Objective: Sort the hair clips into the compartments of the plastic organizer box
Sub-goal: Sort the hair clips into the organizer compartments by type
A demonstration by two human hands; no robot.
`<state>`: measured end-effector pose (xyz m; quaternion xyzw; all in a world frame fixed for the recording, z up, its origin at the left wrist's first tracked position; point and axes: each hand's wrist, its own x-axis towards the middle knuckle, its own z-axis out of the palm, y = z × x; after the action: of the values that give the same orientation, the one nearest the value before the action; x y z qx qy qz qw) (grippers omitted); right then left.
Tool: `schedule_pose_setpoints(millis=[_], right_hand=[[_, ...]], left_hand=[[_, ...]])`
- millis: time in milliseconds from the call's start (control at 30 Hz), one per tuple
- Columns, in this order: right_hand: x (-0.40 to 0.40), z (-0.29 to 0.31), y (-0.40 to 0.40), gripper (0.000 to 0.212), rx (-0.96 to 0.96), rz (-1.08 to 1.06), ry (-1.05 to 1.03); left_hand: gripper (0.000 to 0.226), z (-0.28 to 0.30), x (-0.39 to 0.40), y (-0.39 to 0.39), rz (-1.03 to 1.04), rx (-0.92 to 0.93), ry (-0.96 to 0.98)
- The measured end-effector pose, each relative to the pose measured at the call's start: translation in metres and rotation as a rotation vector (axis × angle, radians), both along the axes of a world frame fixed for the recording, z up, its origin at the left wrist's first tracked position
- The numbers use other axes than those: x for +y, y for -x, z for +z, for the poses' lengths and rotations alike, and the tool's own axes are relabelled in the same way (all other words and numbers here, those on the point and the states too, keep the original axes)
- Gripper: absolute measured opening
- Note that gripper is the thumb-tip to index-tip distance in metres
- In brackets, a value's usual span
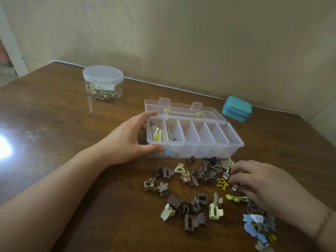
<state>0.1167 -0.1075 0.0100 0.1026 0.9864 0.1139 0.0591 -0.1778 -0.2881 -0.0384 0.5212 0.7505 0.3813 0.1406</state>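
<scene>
Left hand: the left hand is laid against the left end of the organizer box; the fingers are curved over the far corner of the rim and the thumb is pressed on the near corner, so the box is gripped at that end.
Right hand: the right hand is lowered onto the right side of the clip pile, palm down, fingers curled among the clips; whether a clip is pinched cannot be told.
Organizer box: a clear plastic box is set on the wooden table, lid thrown back flat behind it; a row of compartments is seen across it.
Filled compartments: pale yellow and white clips are lodged in the leftmost compartment; a few slim clips are held in the one next to it.
Loose clips: brown, beige and grey claw clips are scattered in front of the box; a yellow star clip is seen just left of the right fingers; blue clips are heaped under the right wrist.
Round jar: a lidded clear jar of small gold and green pieces is placed far left, well apart from the box.
Teal case: a closed teal case is placed behind the box's right end.
</scene>
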Motion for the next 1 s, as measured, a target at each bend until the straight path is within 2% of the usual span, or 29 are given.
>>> schedule_pose_setpoints(millis=[100,167,267,333,500,567,633,700,767,867,1000], right_hand=[[0.0,0.005,0.002,0.022,0.15,0.049,0.091],[-0.004,0.013,0.008,0.017,0.302,0.027,0.315],[-0.007,0.029,0.032,0.029,0.554,-0.071,0.731],[-0.008,0.036,0.06,0.031,0.701,-0.078,0.824],[-0.019,0.031,0.139,0.011,0.774,-0.086,0.835],[-0.022,0.02,0.156,0.009,0.677,-0.114,0.807],[-0.022,0.012,0.16,0.012,0.5,-0.101,0.706],[-0.019,0.011,0.154,0.021,0.437,-0.076,0.646],[-0.013,0.019,0.139,0.027,0.504,-0.039,0.614],[-0.001,0.034,0.102,0.022,0.574,0.064,0.505],[0.012,0.031,0.047,0.014,0.351,0.101,0.339]], left_hand=[[0.107,0.0,-0.001,0.0,0.0,-0.005,-0.006],[0.106,0.0,-0.001,0.0,-0.003,-0.003,-0.009],[0.106,0.0,-0.001,0.0,-0.008,-0.004,-0.007],[0.105,0.0,0.0,0.0,-0.007,-0.004,-0.003],[0.107,-0.001,0.0,0.001,-0.02,-0.018,-0.008],[0.106,-0.001,-0.001,0.001,-0.023,-0.015,-0.015],[0.106,-0.002,-0.001,0.001,-0.027,-0.01,-0.025],[0.106,-0.002,-0.001,0.002,-0.029,-0.006,-0.033],[0.107,-0.003,0.0,0.003,-0.023,0.0,-0.031],[0.106,-0.004,0.0,0.003,-0.018,0.008,-0.021],[0.108,-0.002,-0.001,0.002,-0.009,-0.001,-0.016]])
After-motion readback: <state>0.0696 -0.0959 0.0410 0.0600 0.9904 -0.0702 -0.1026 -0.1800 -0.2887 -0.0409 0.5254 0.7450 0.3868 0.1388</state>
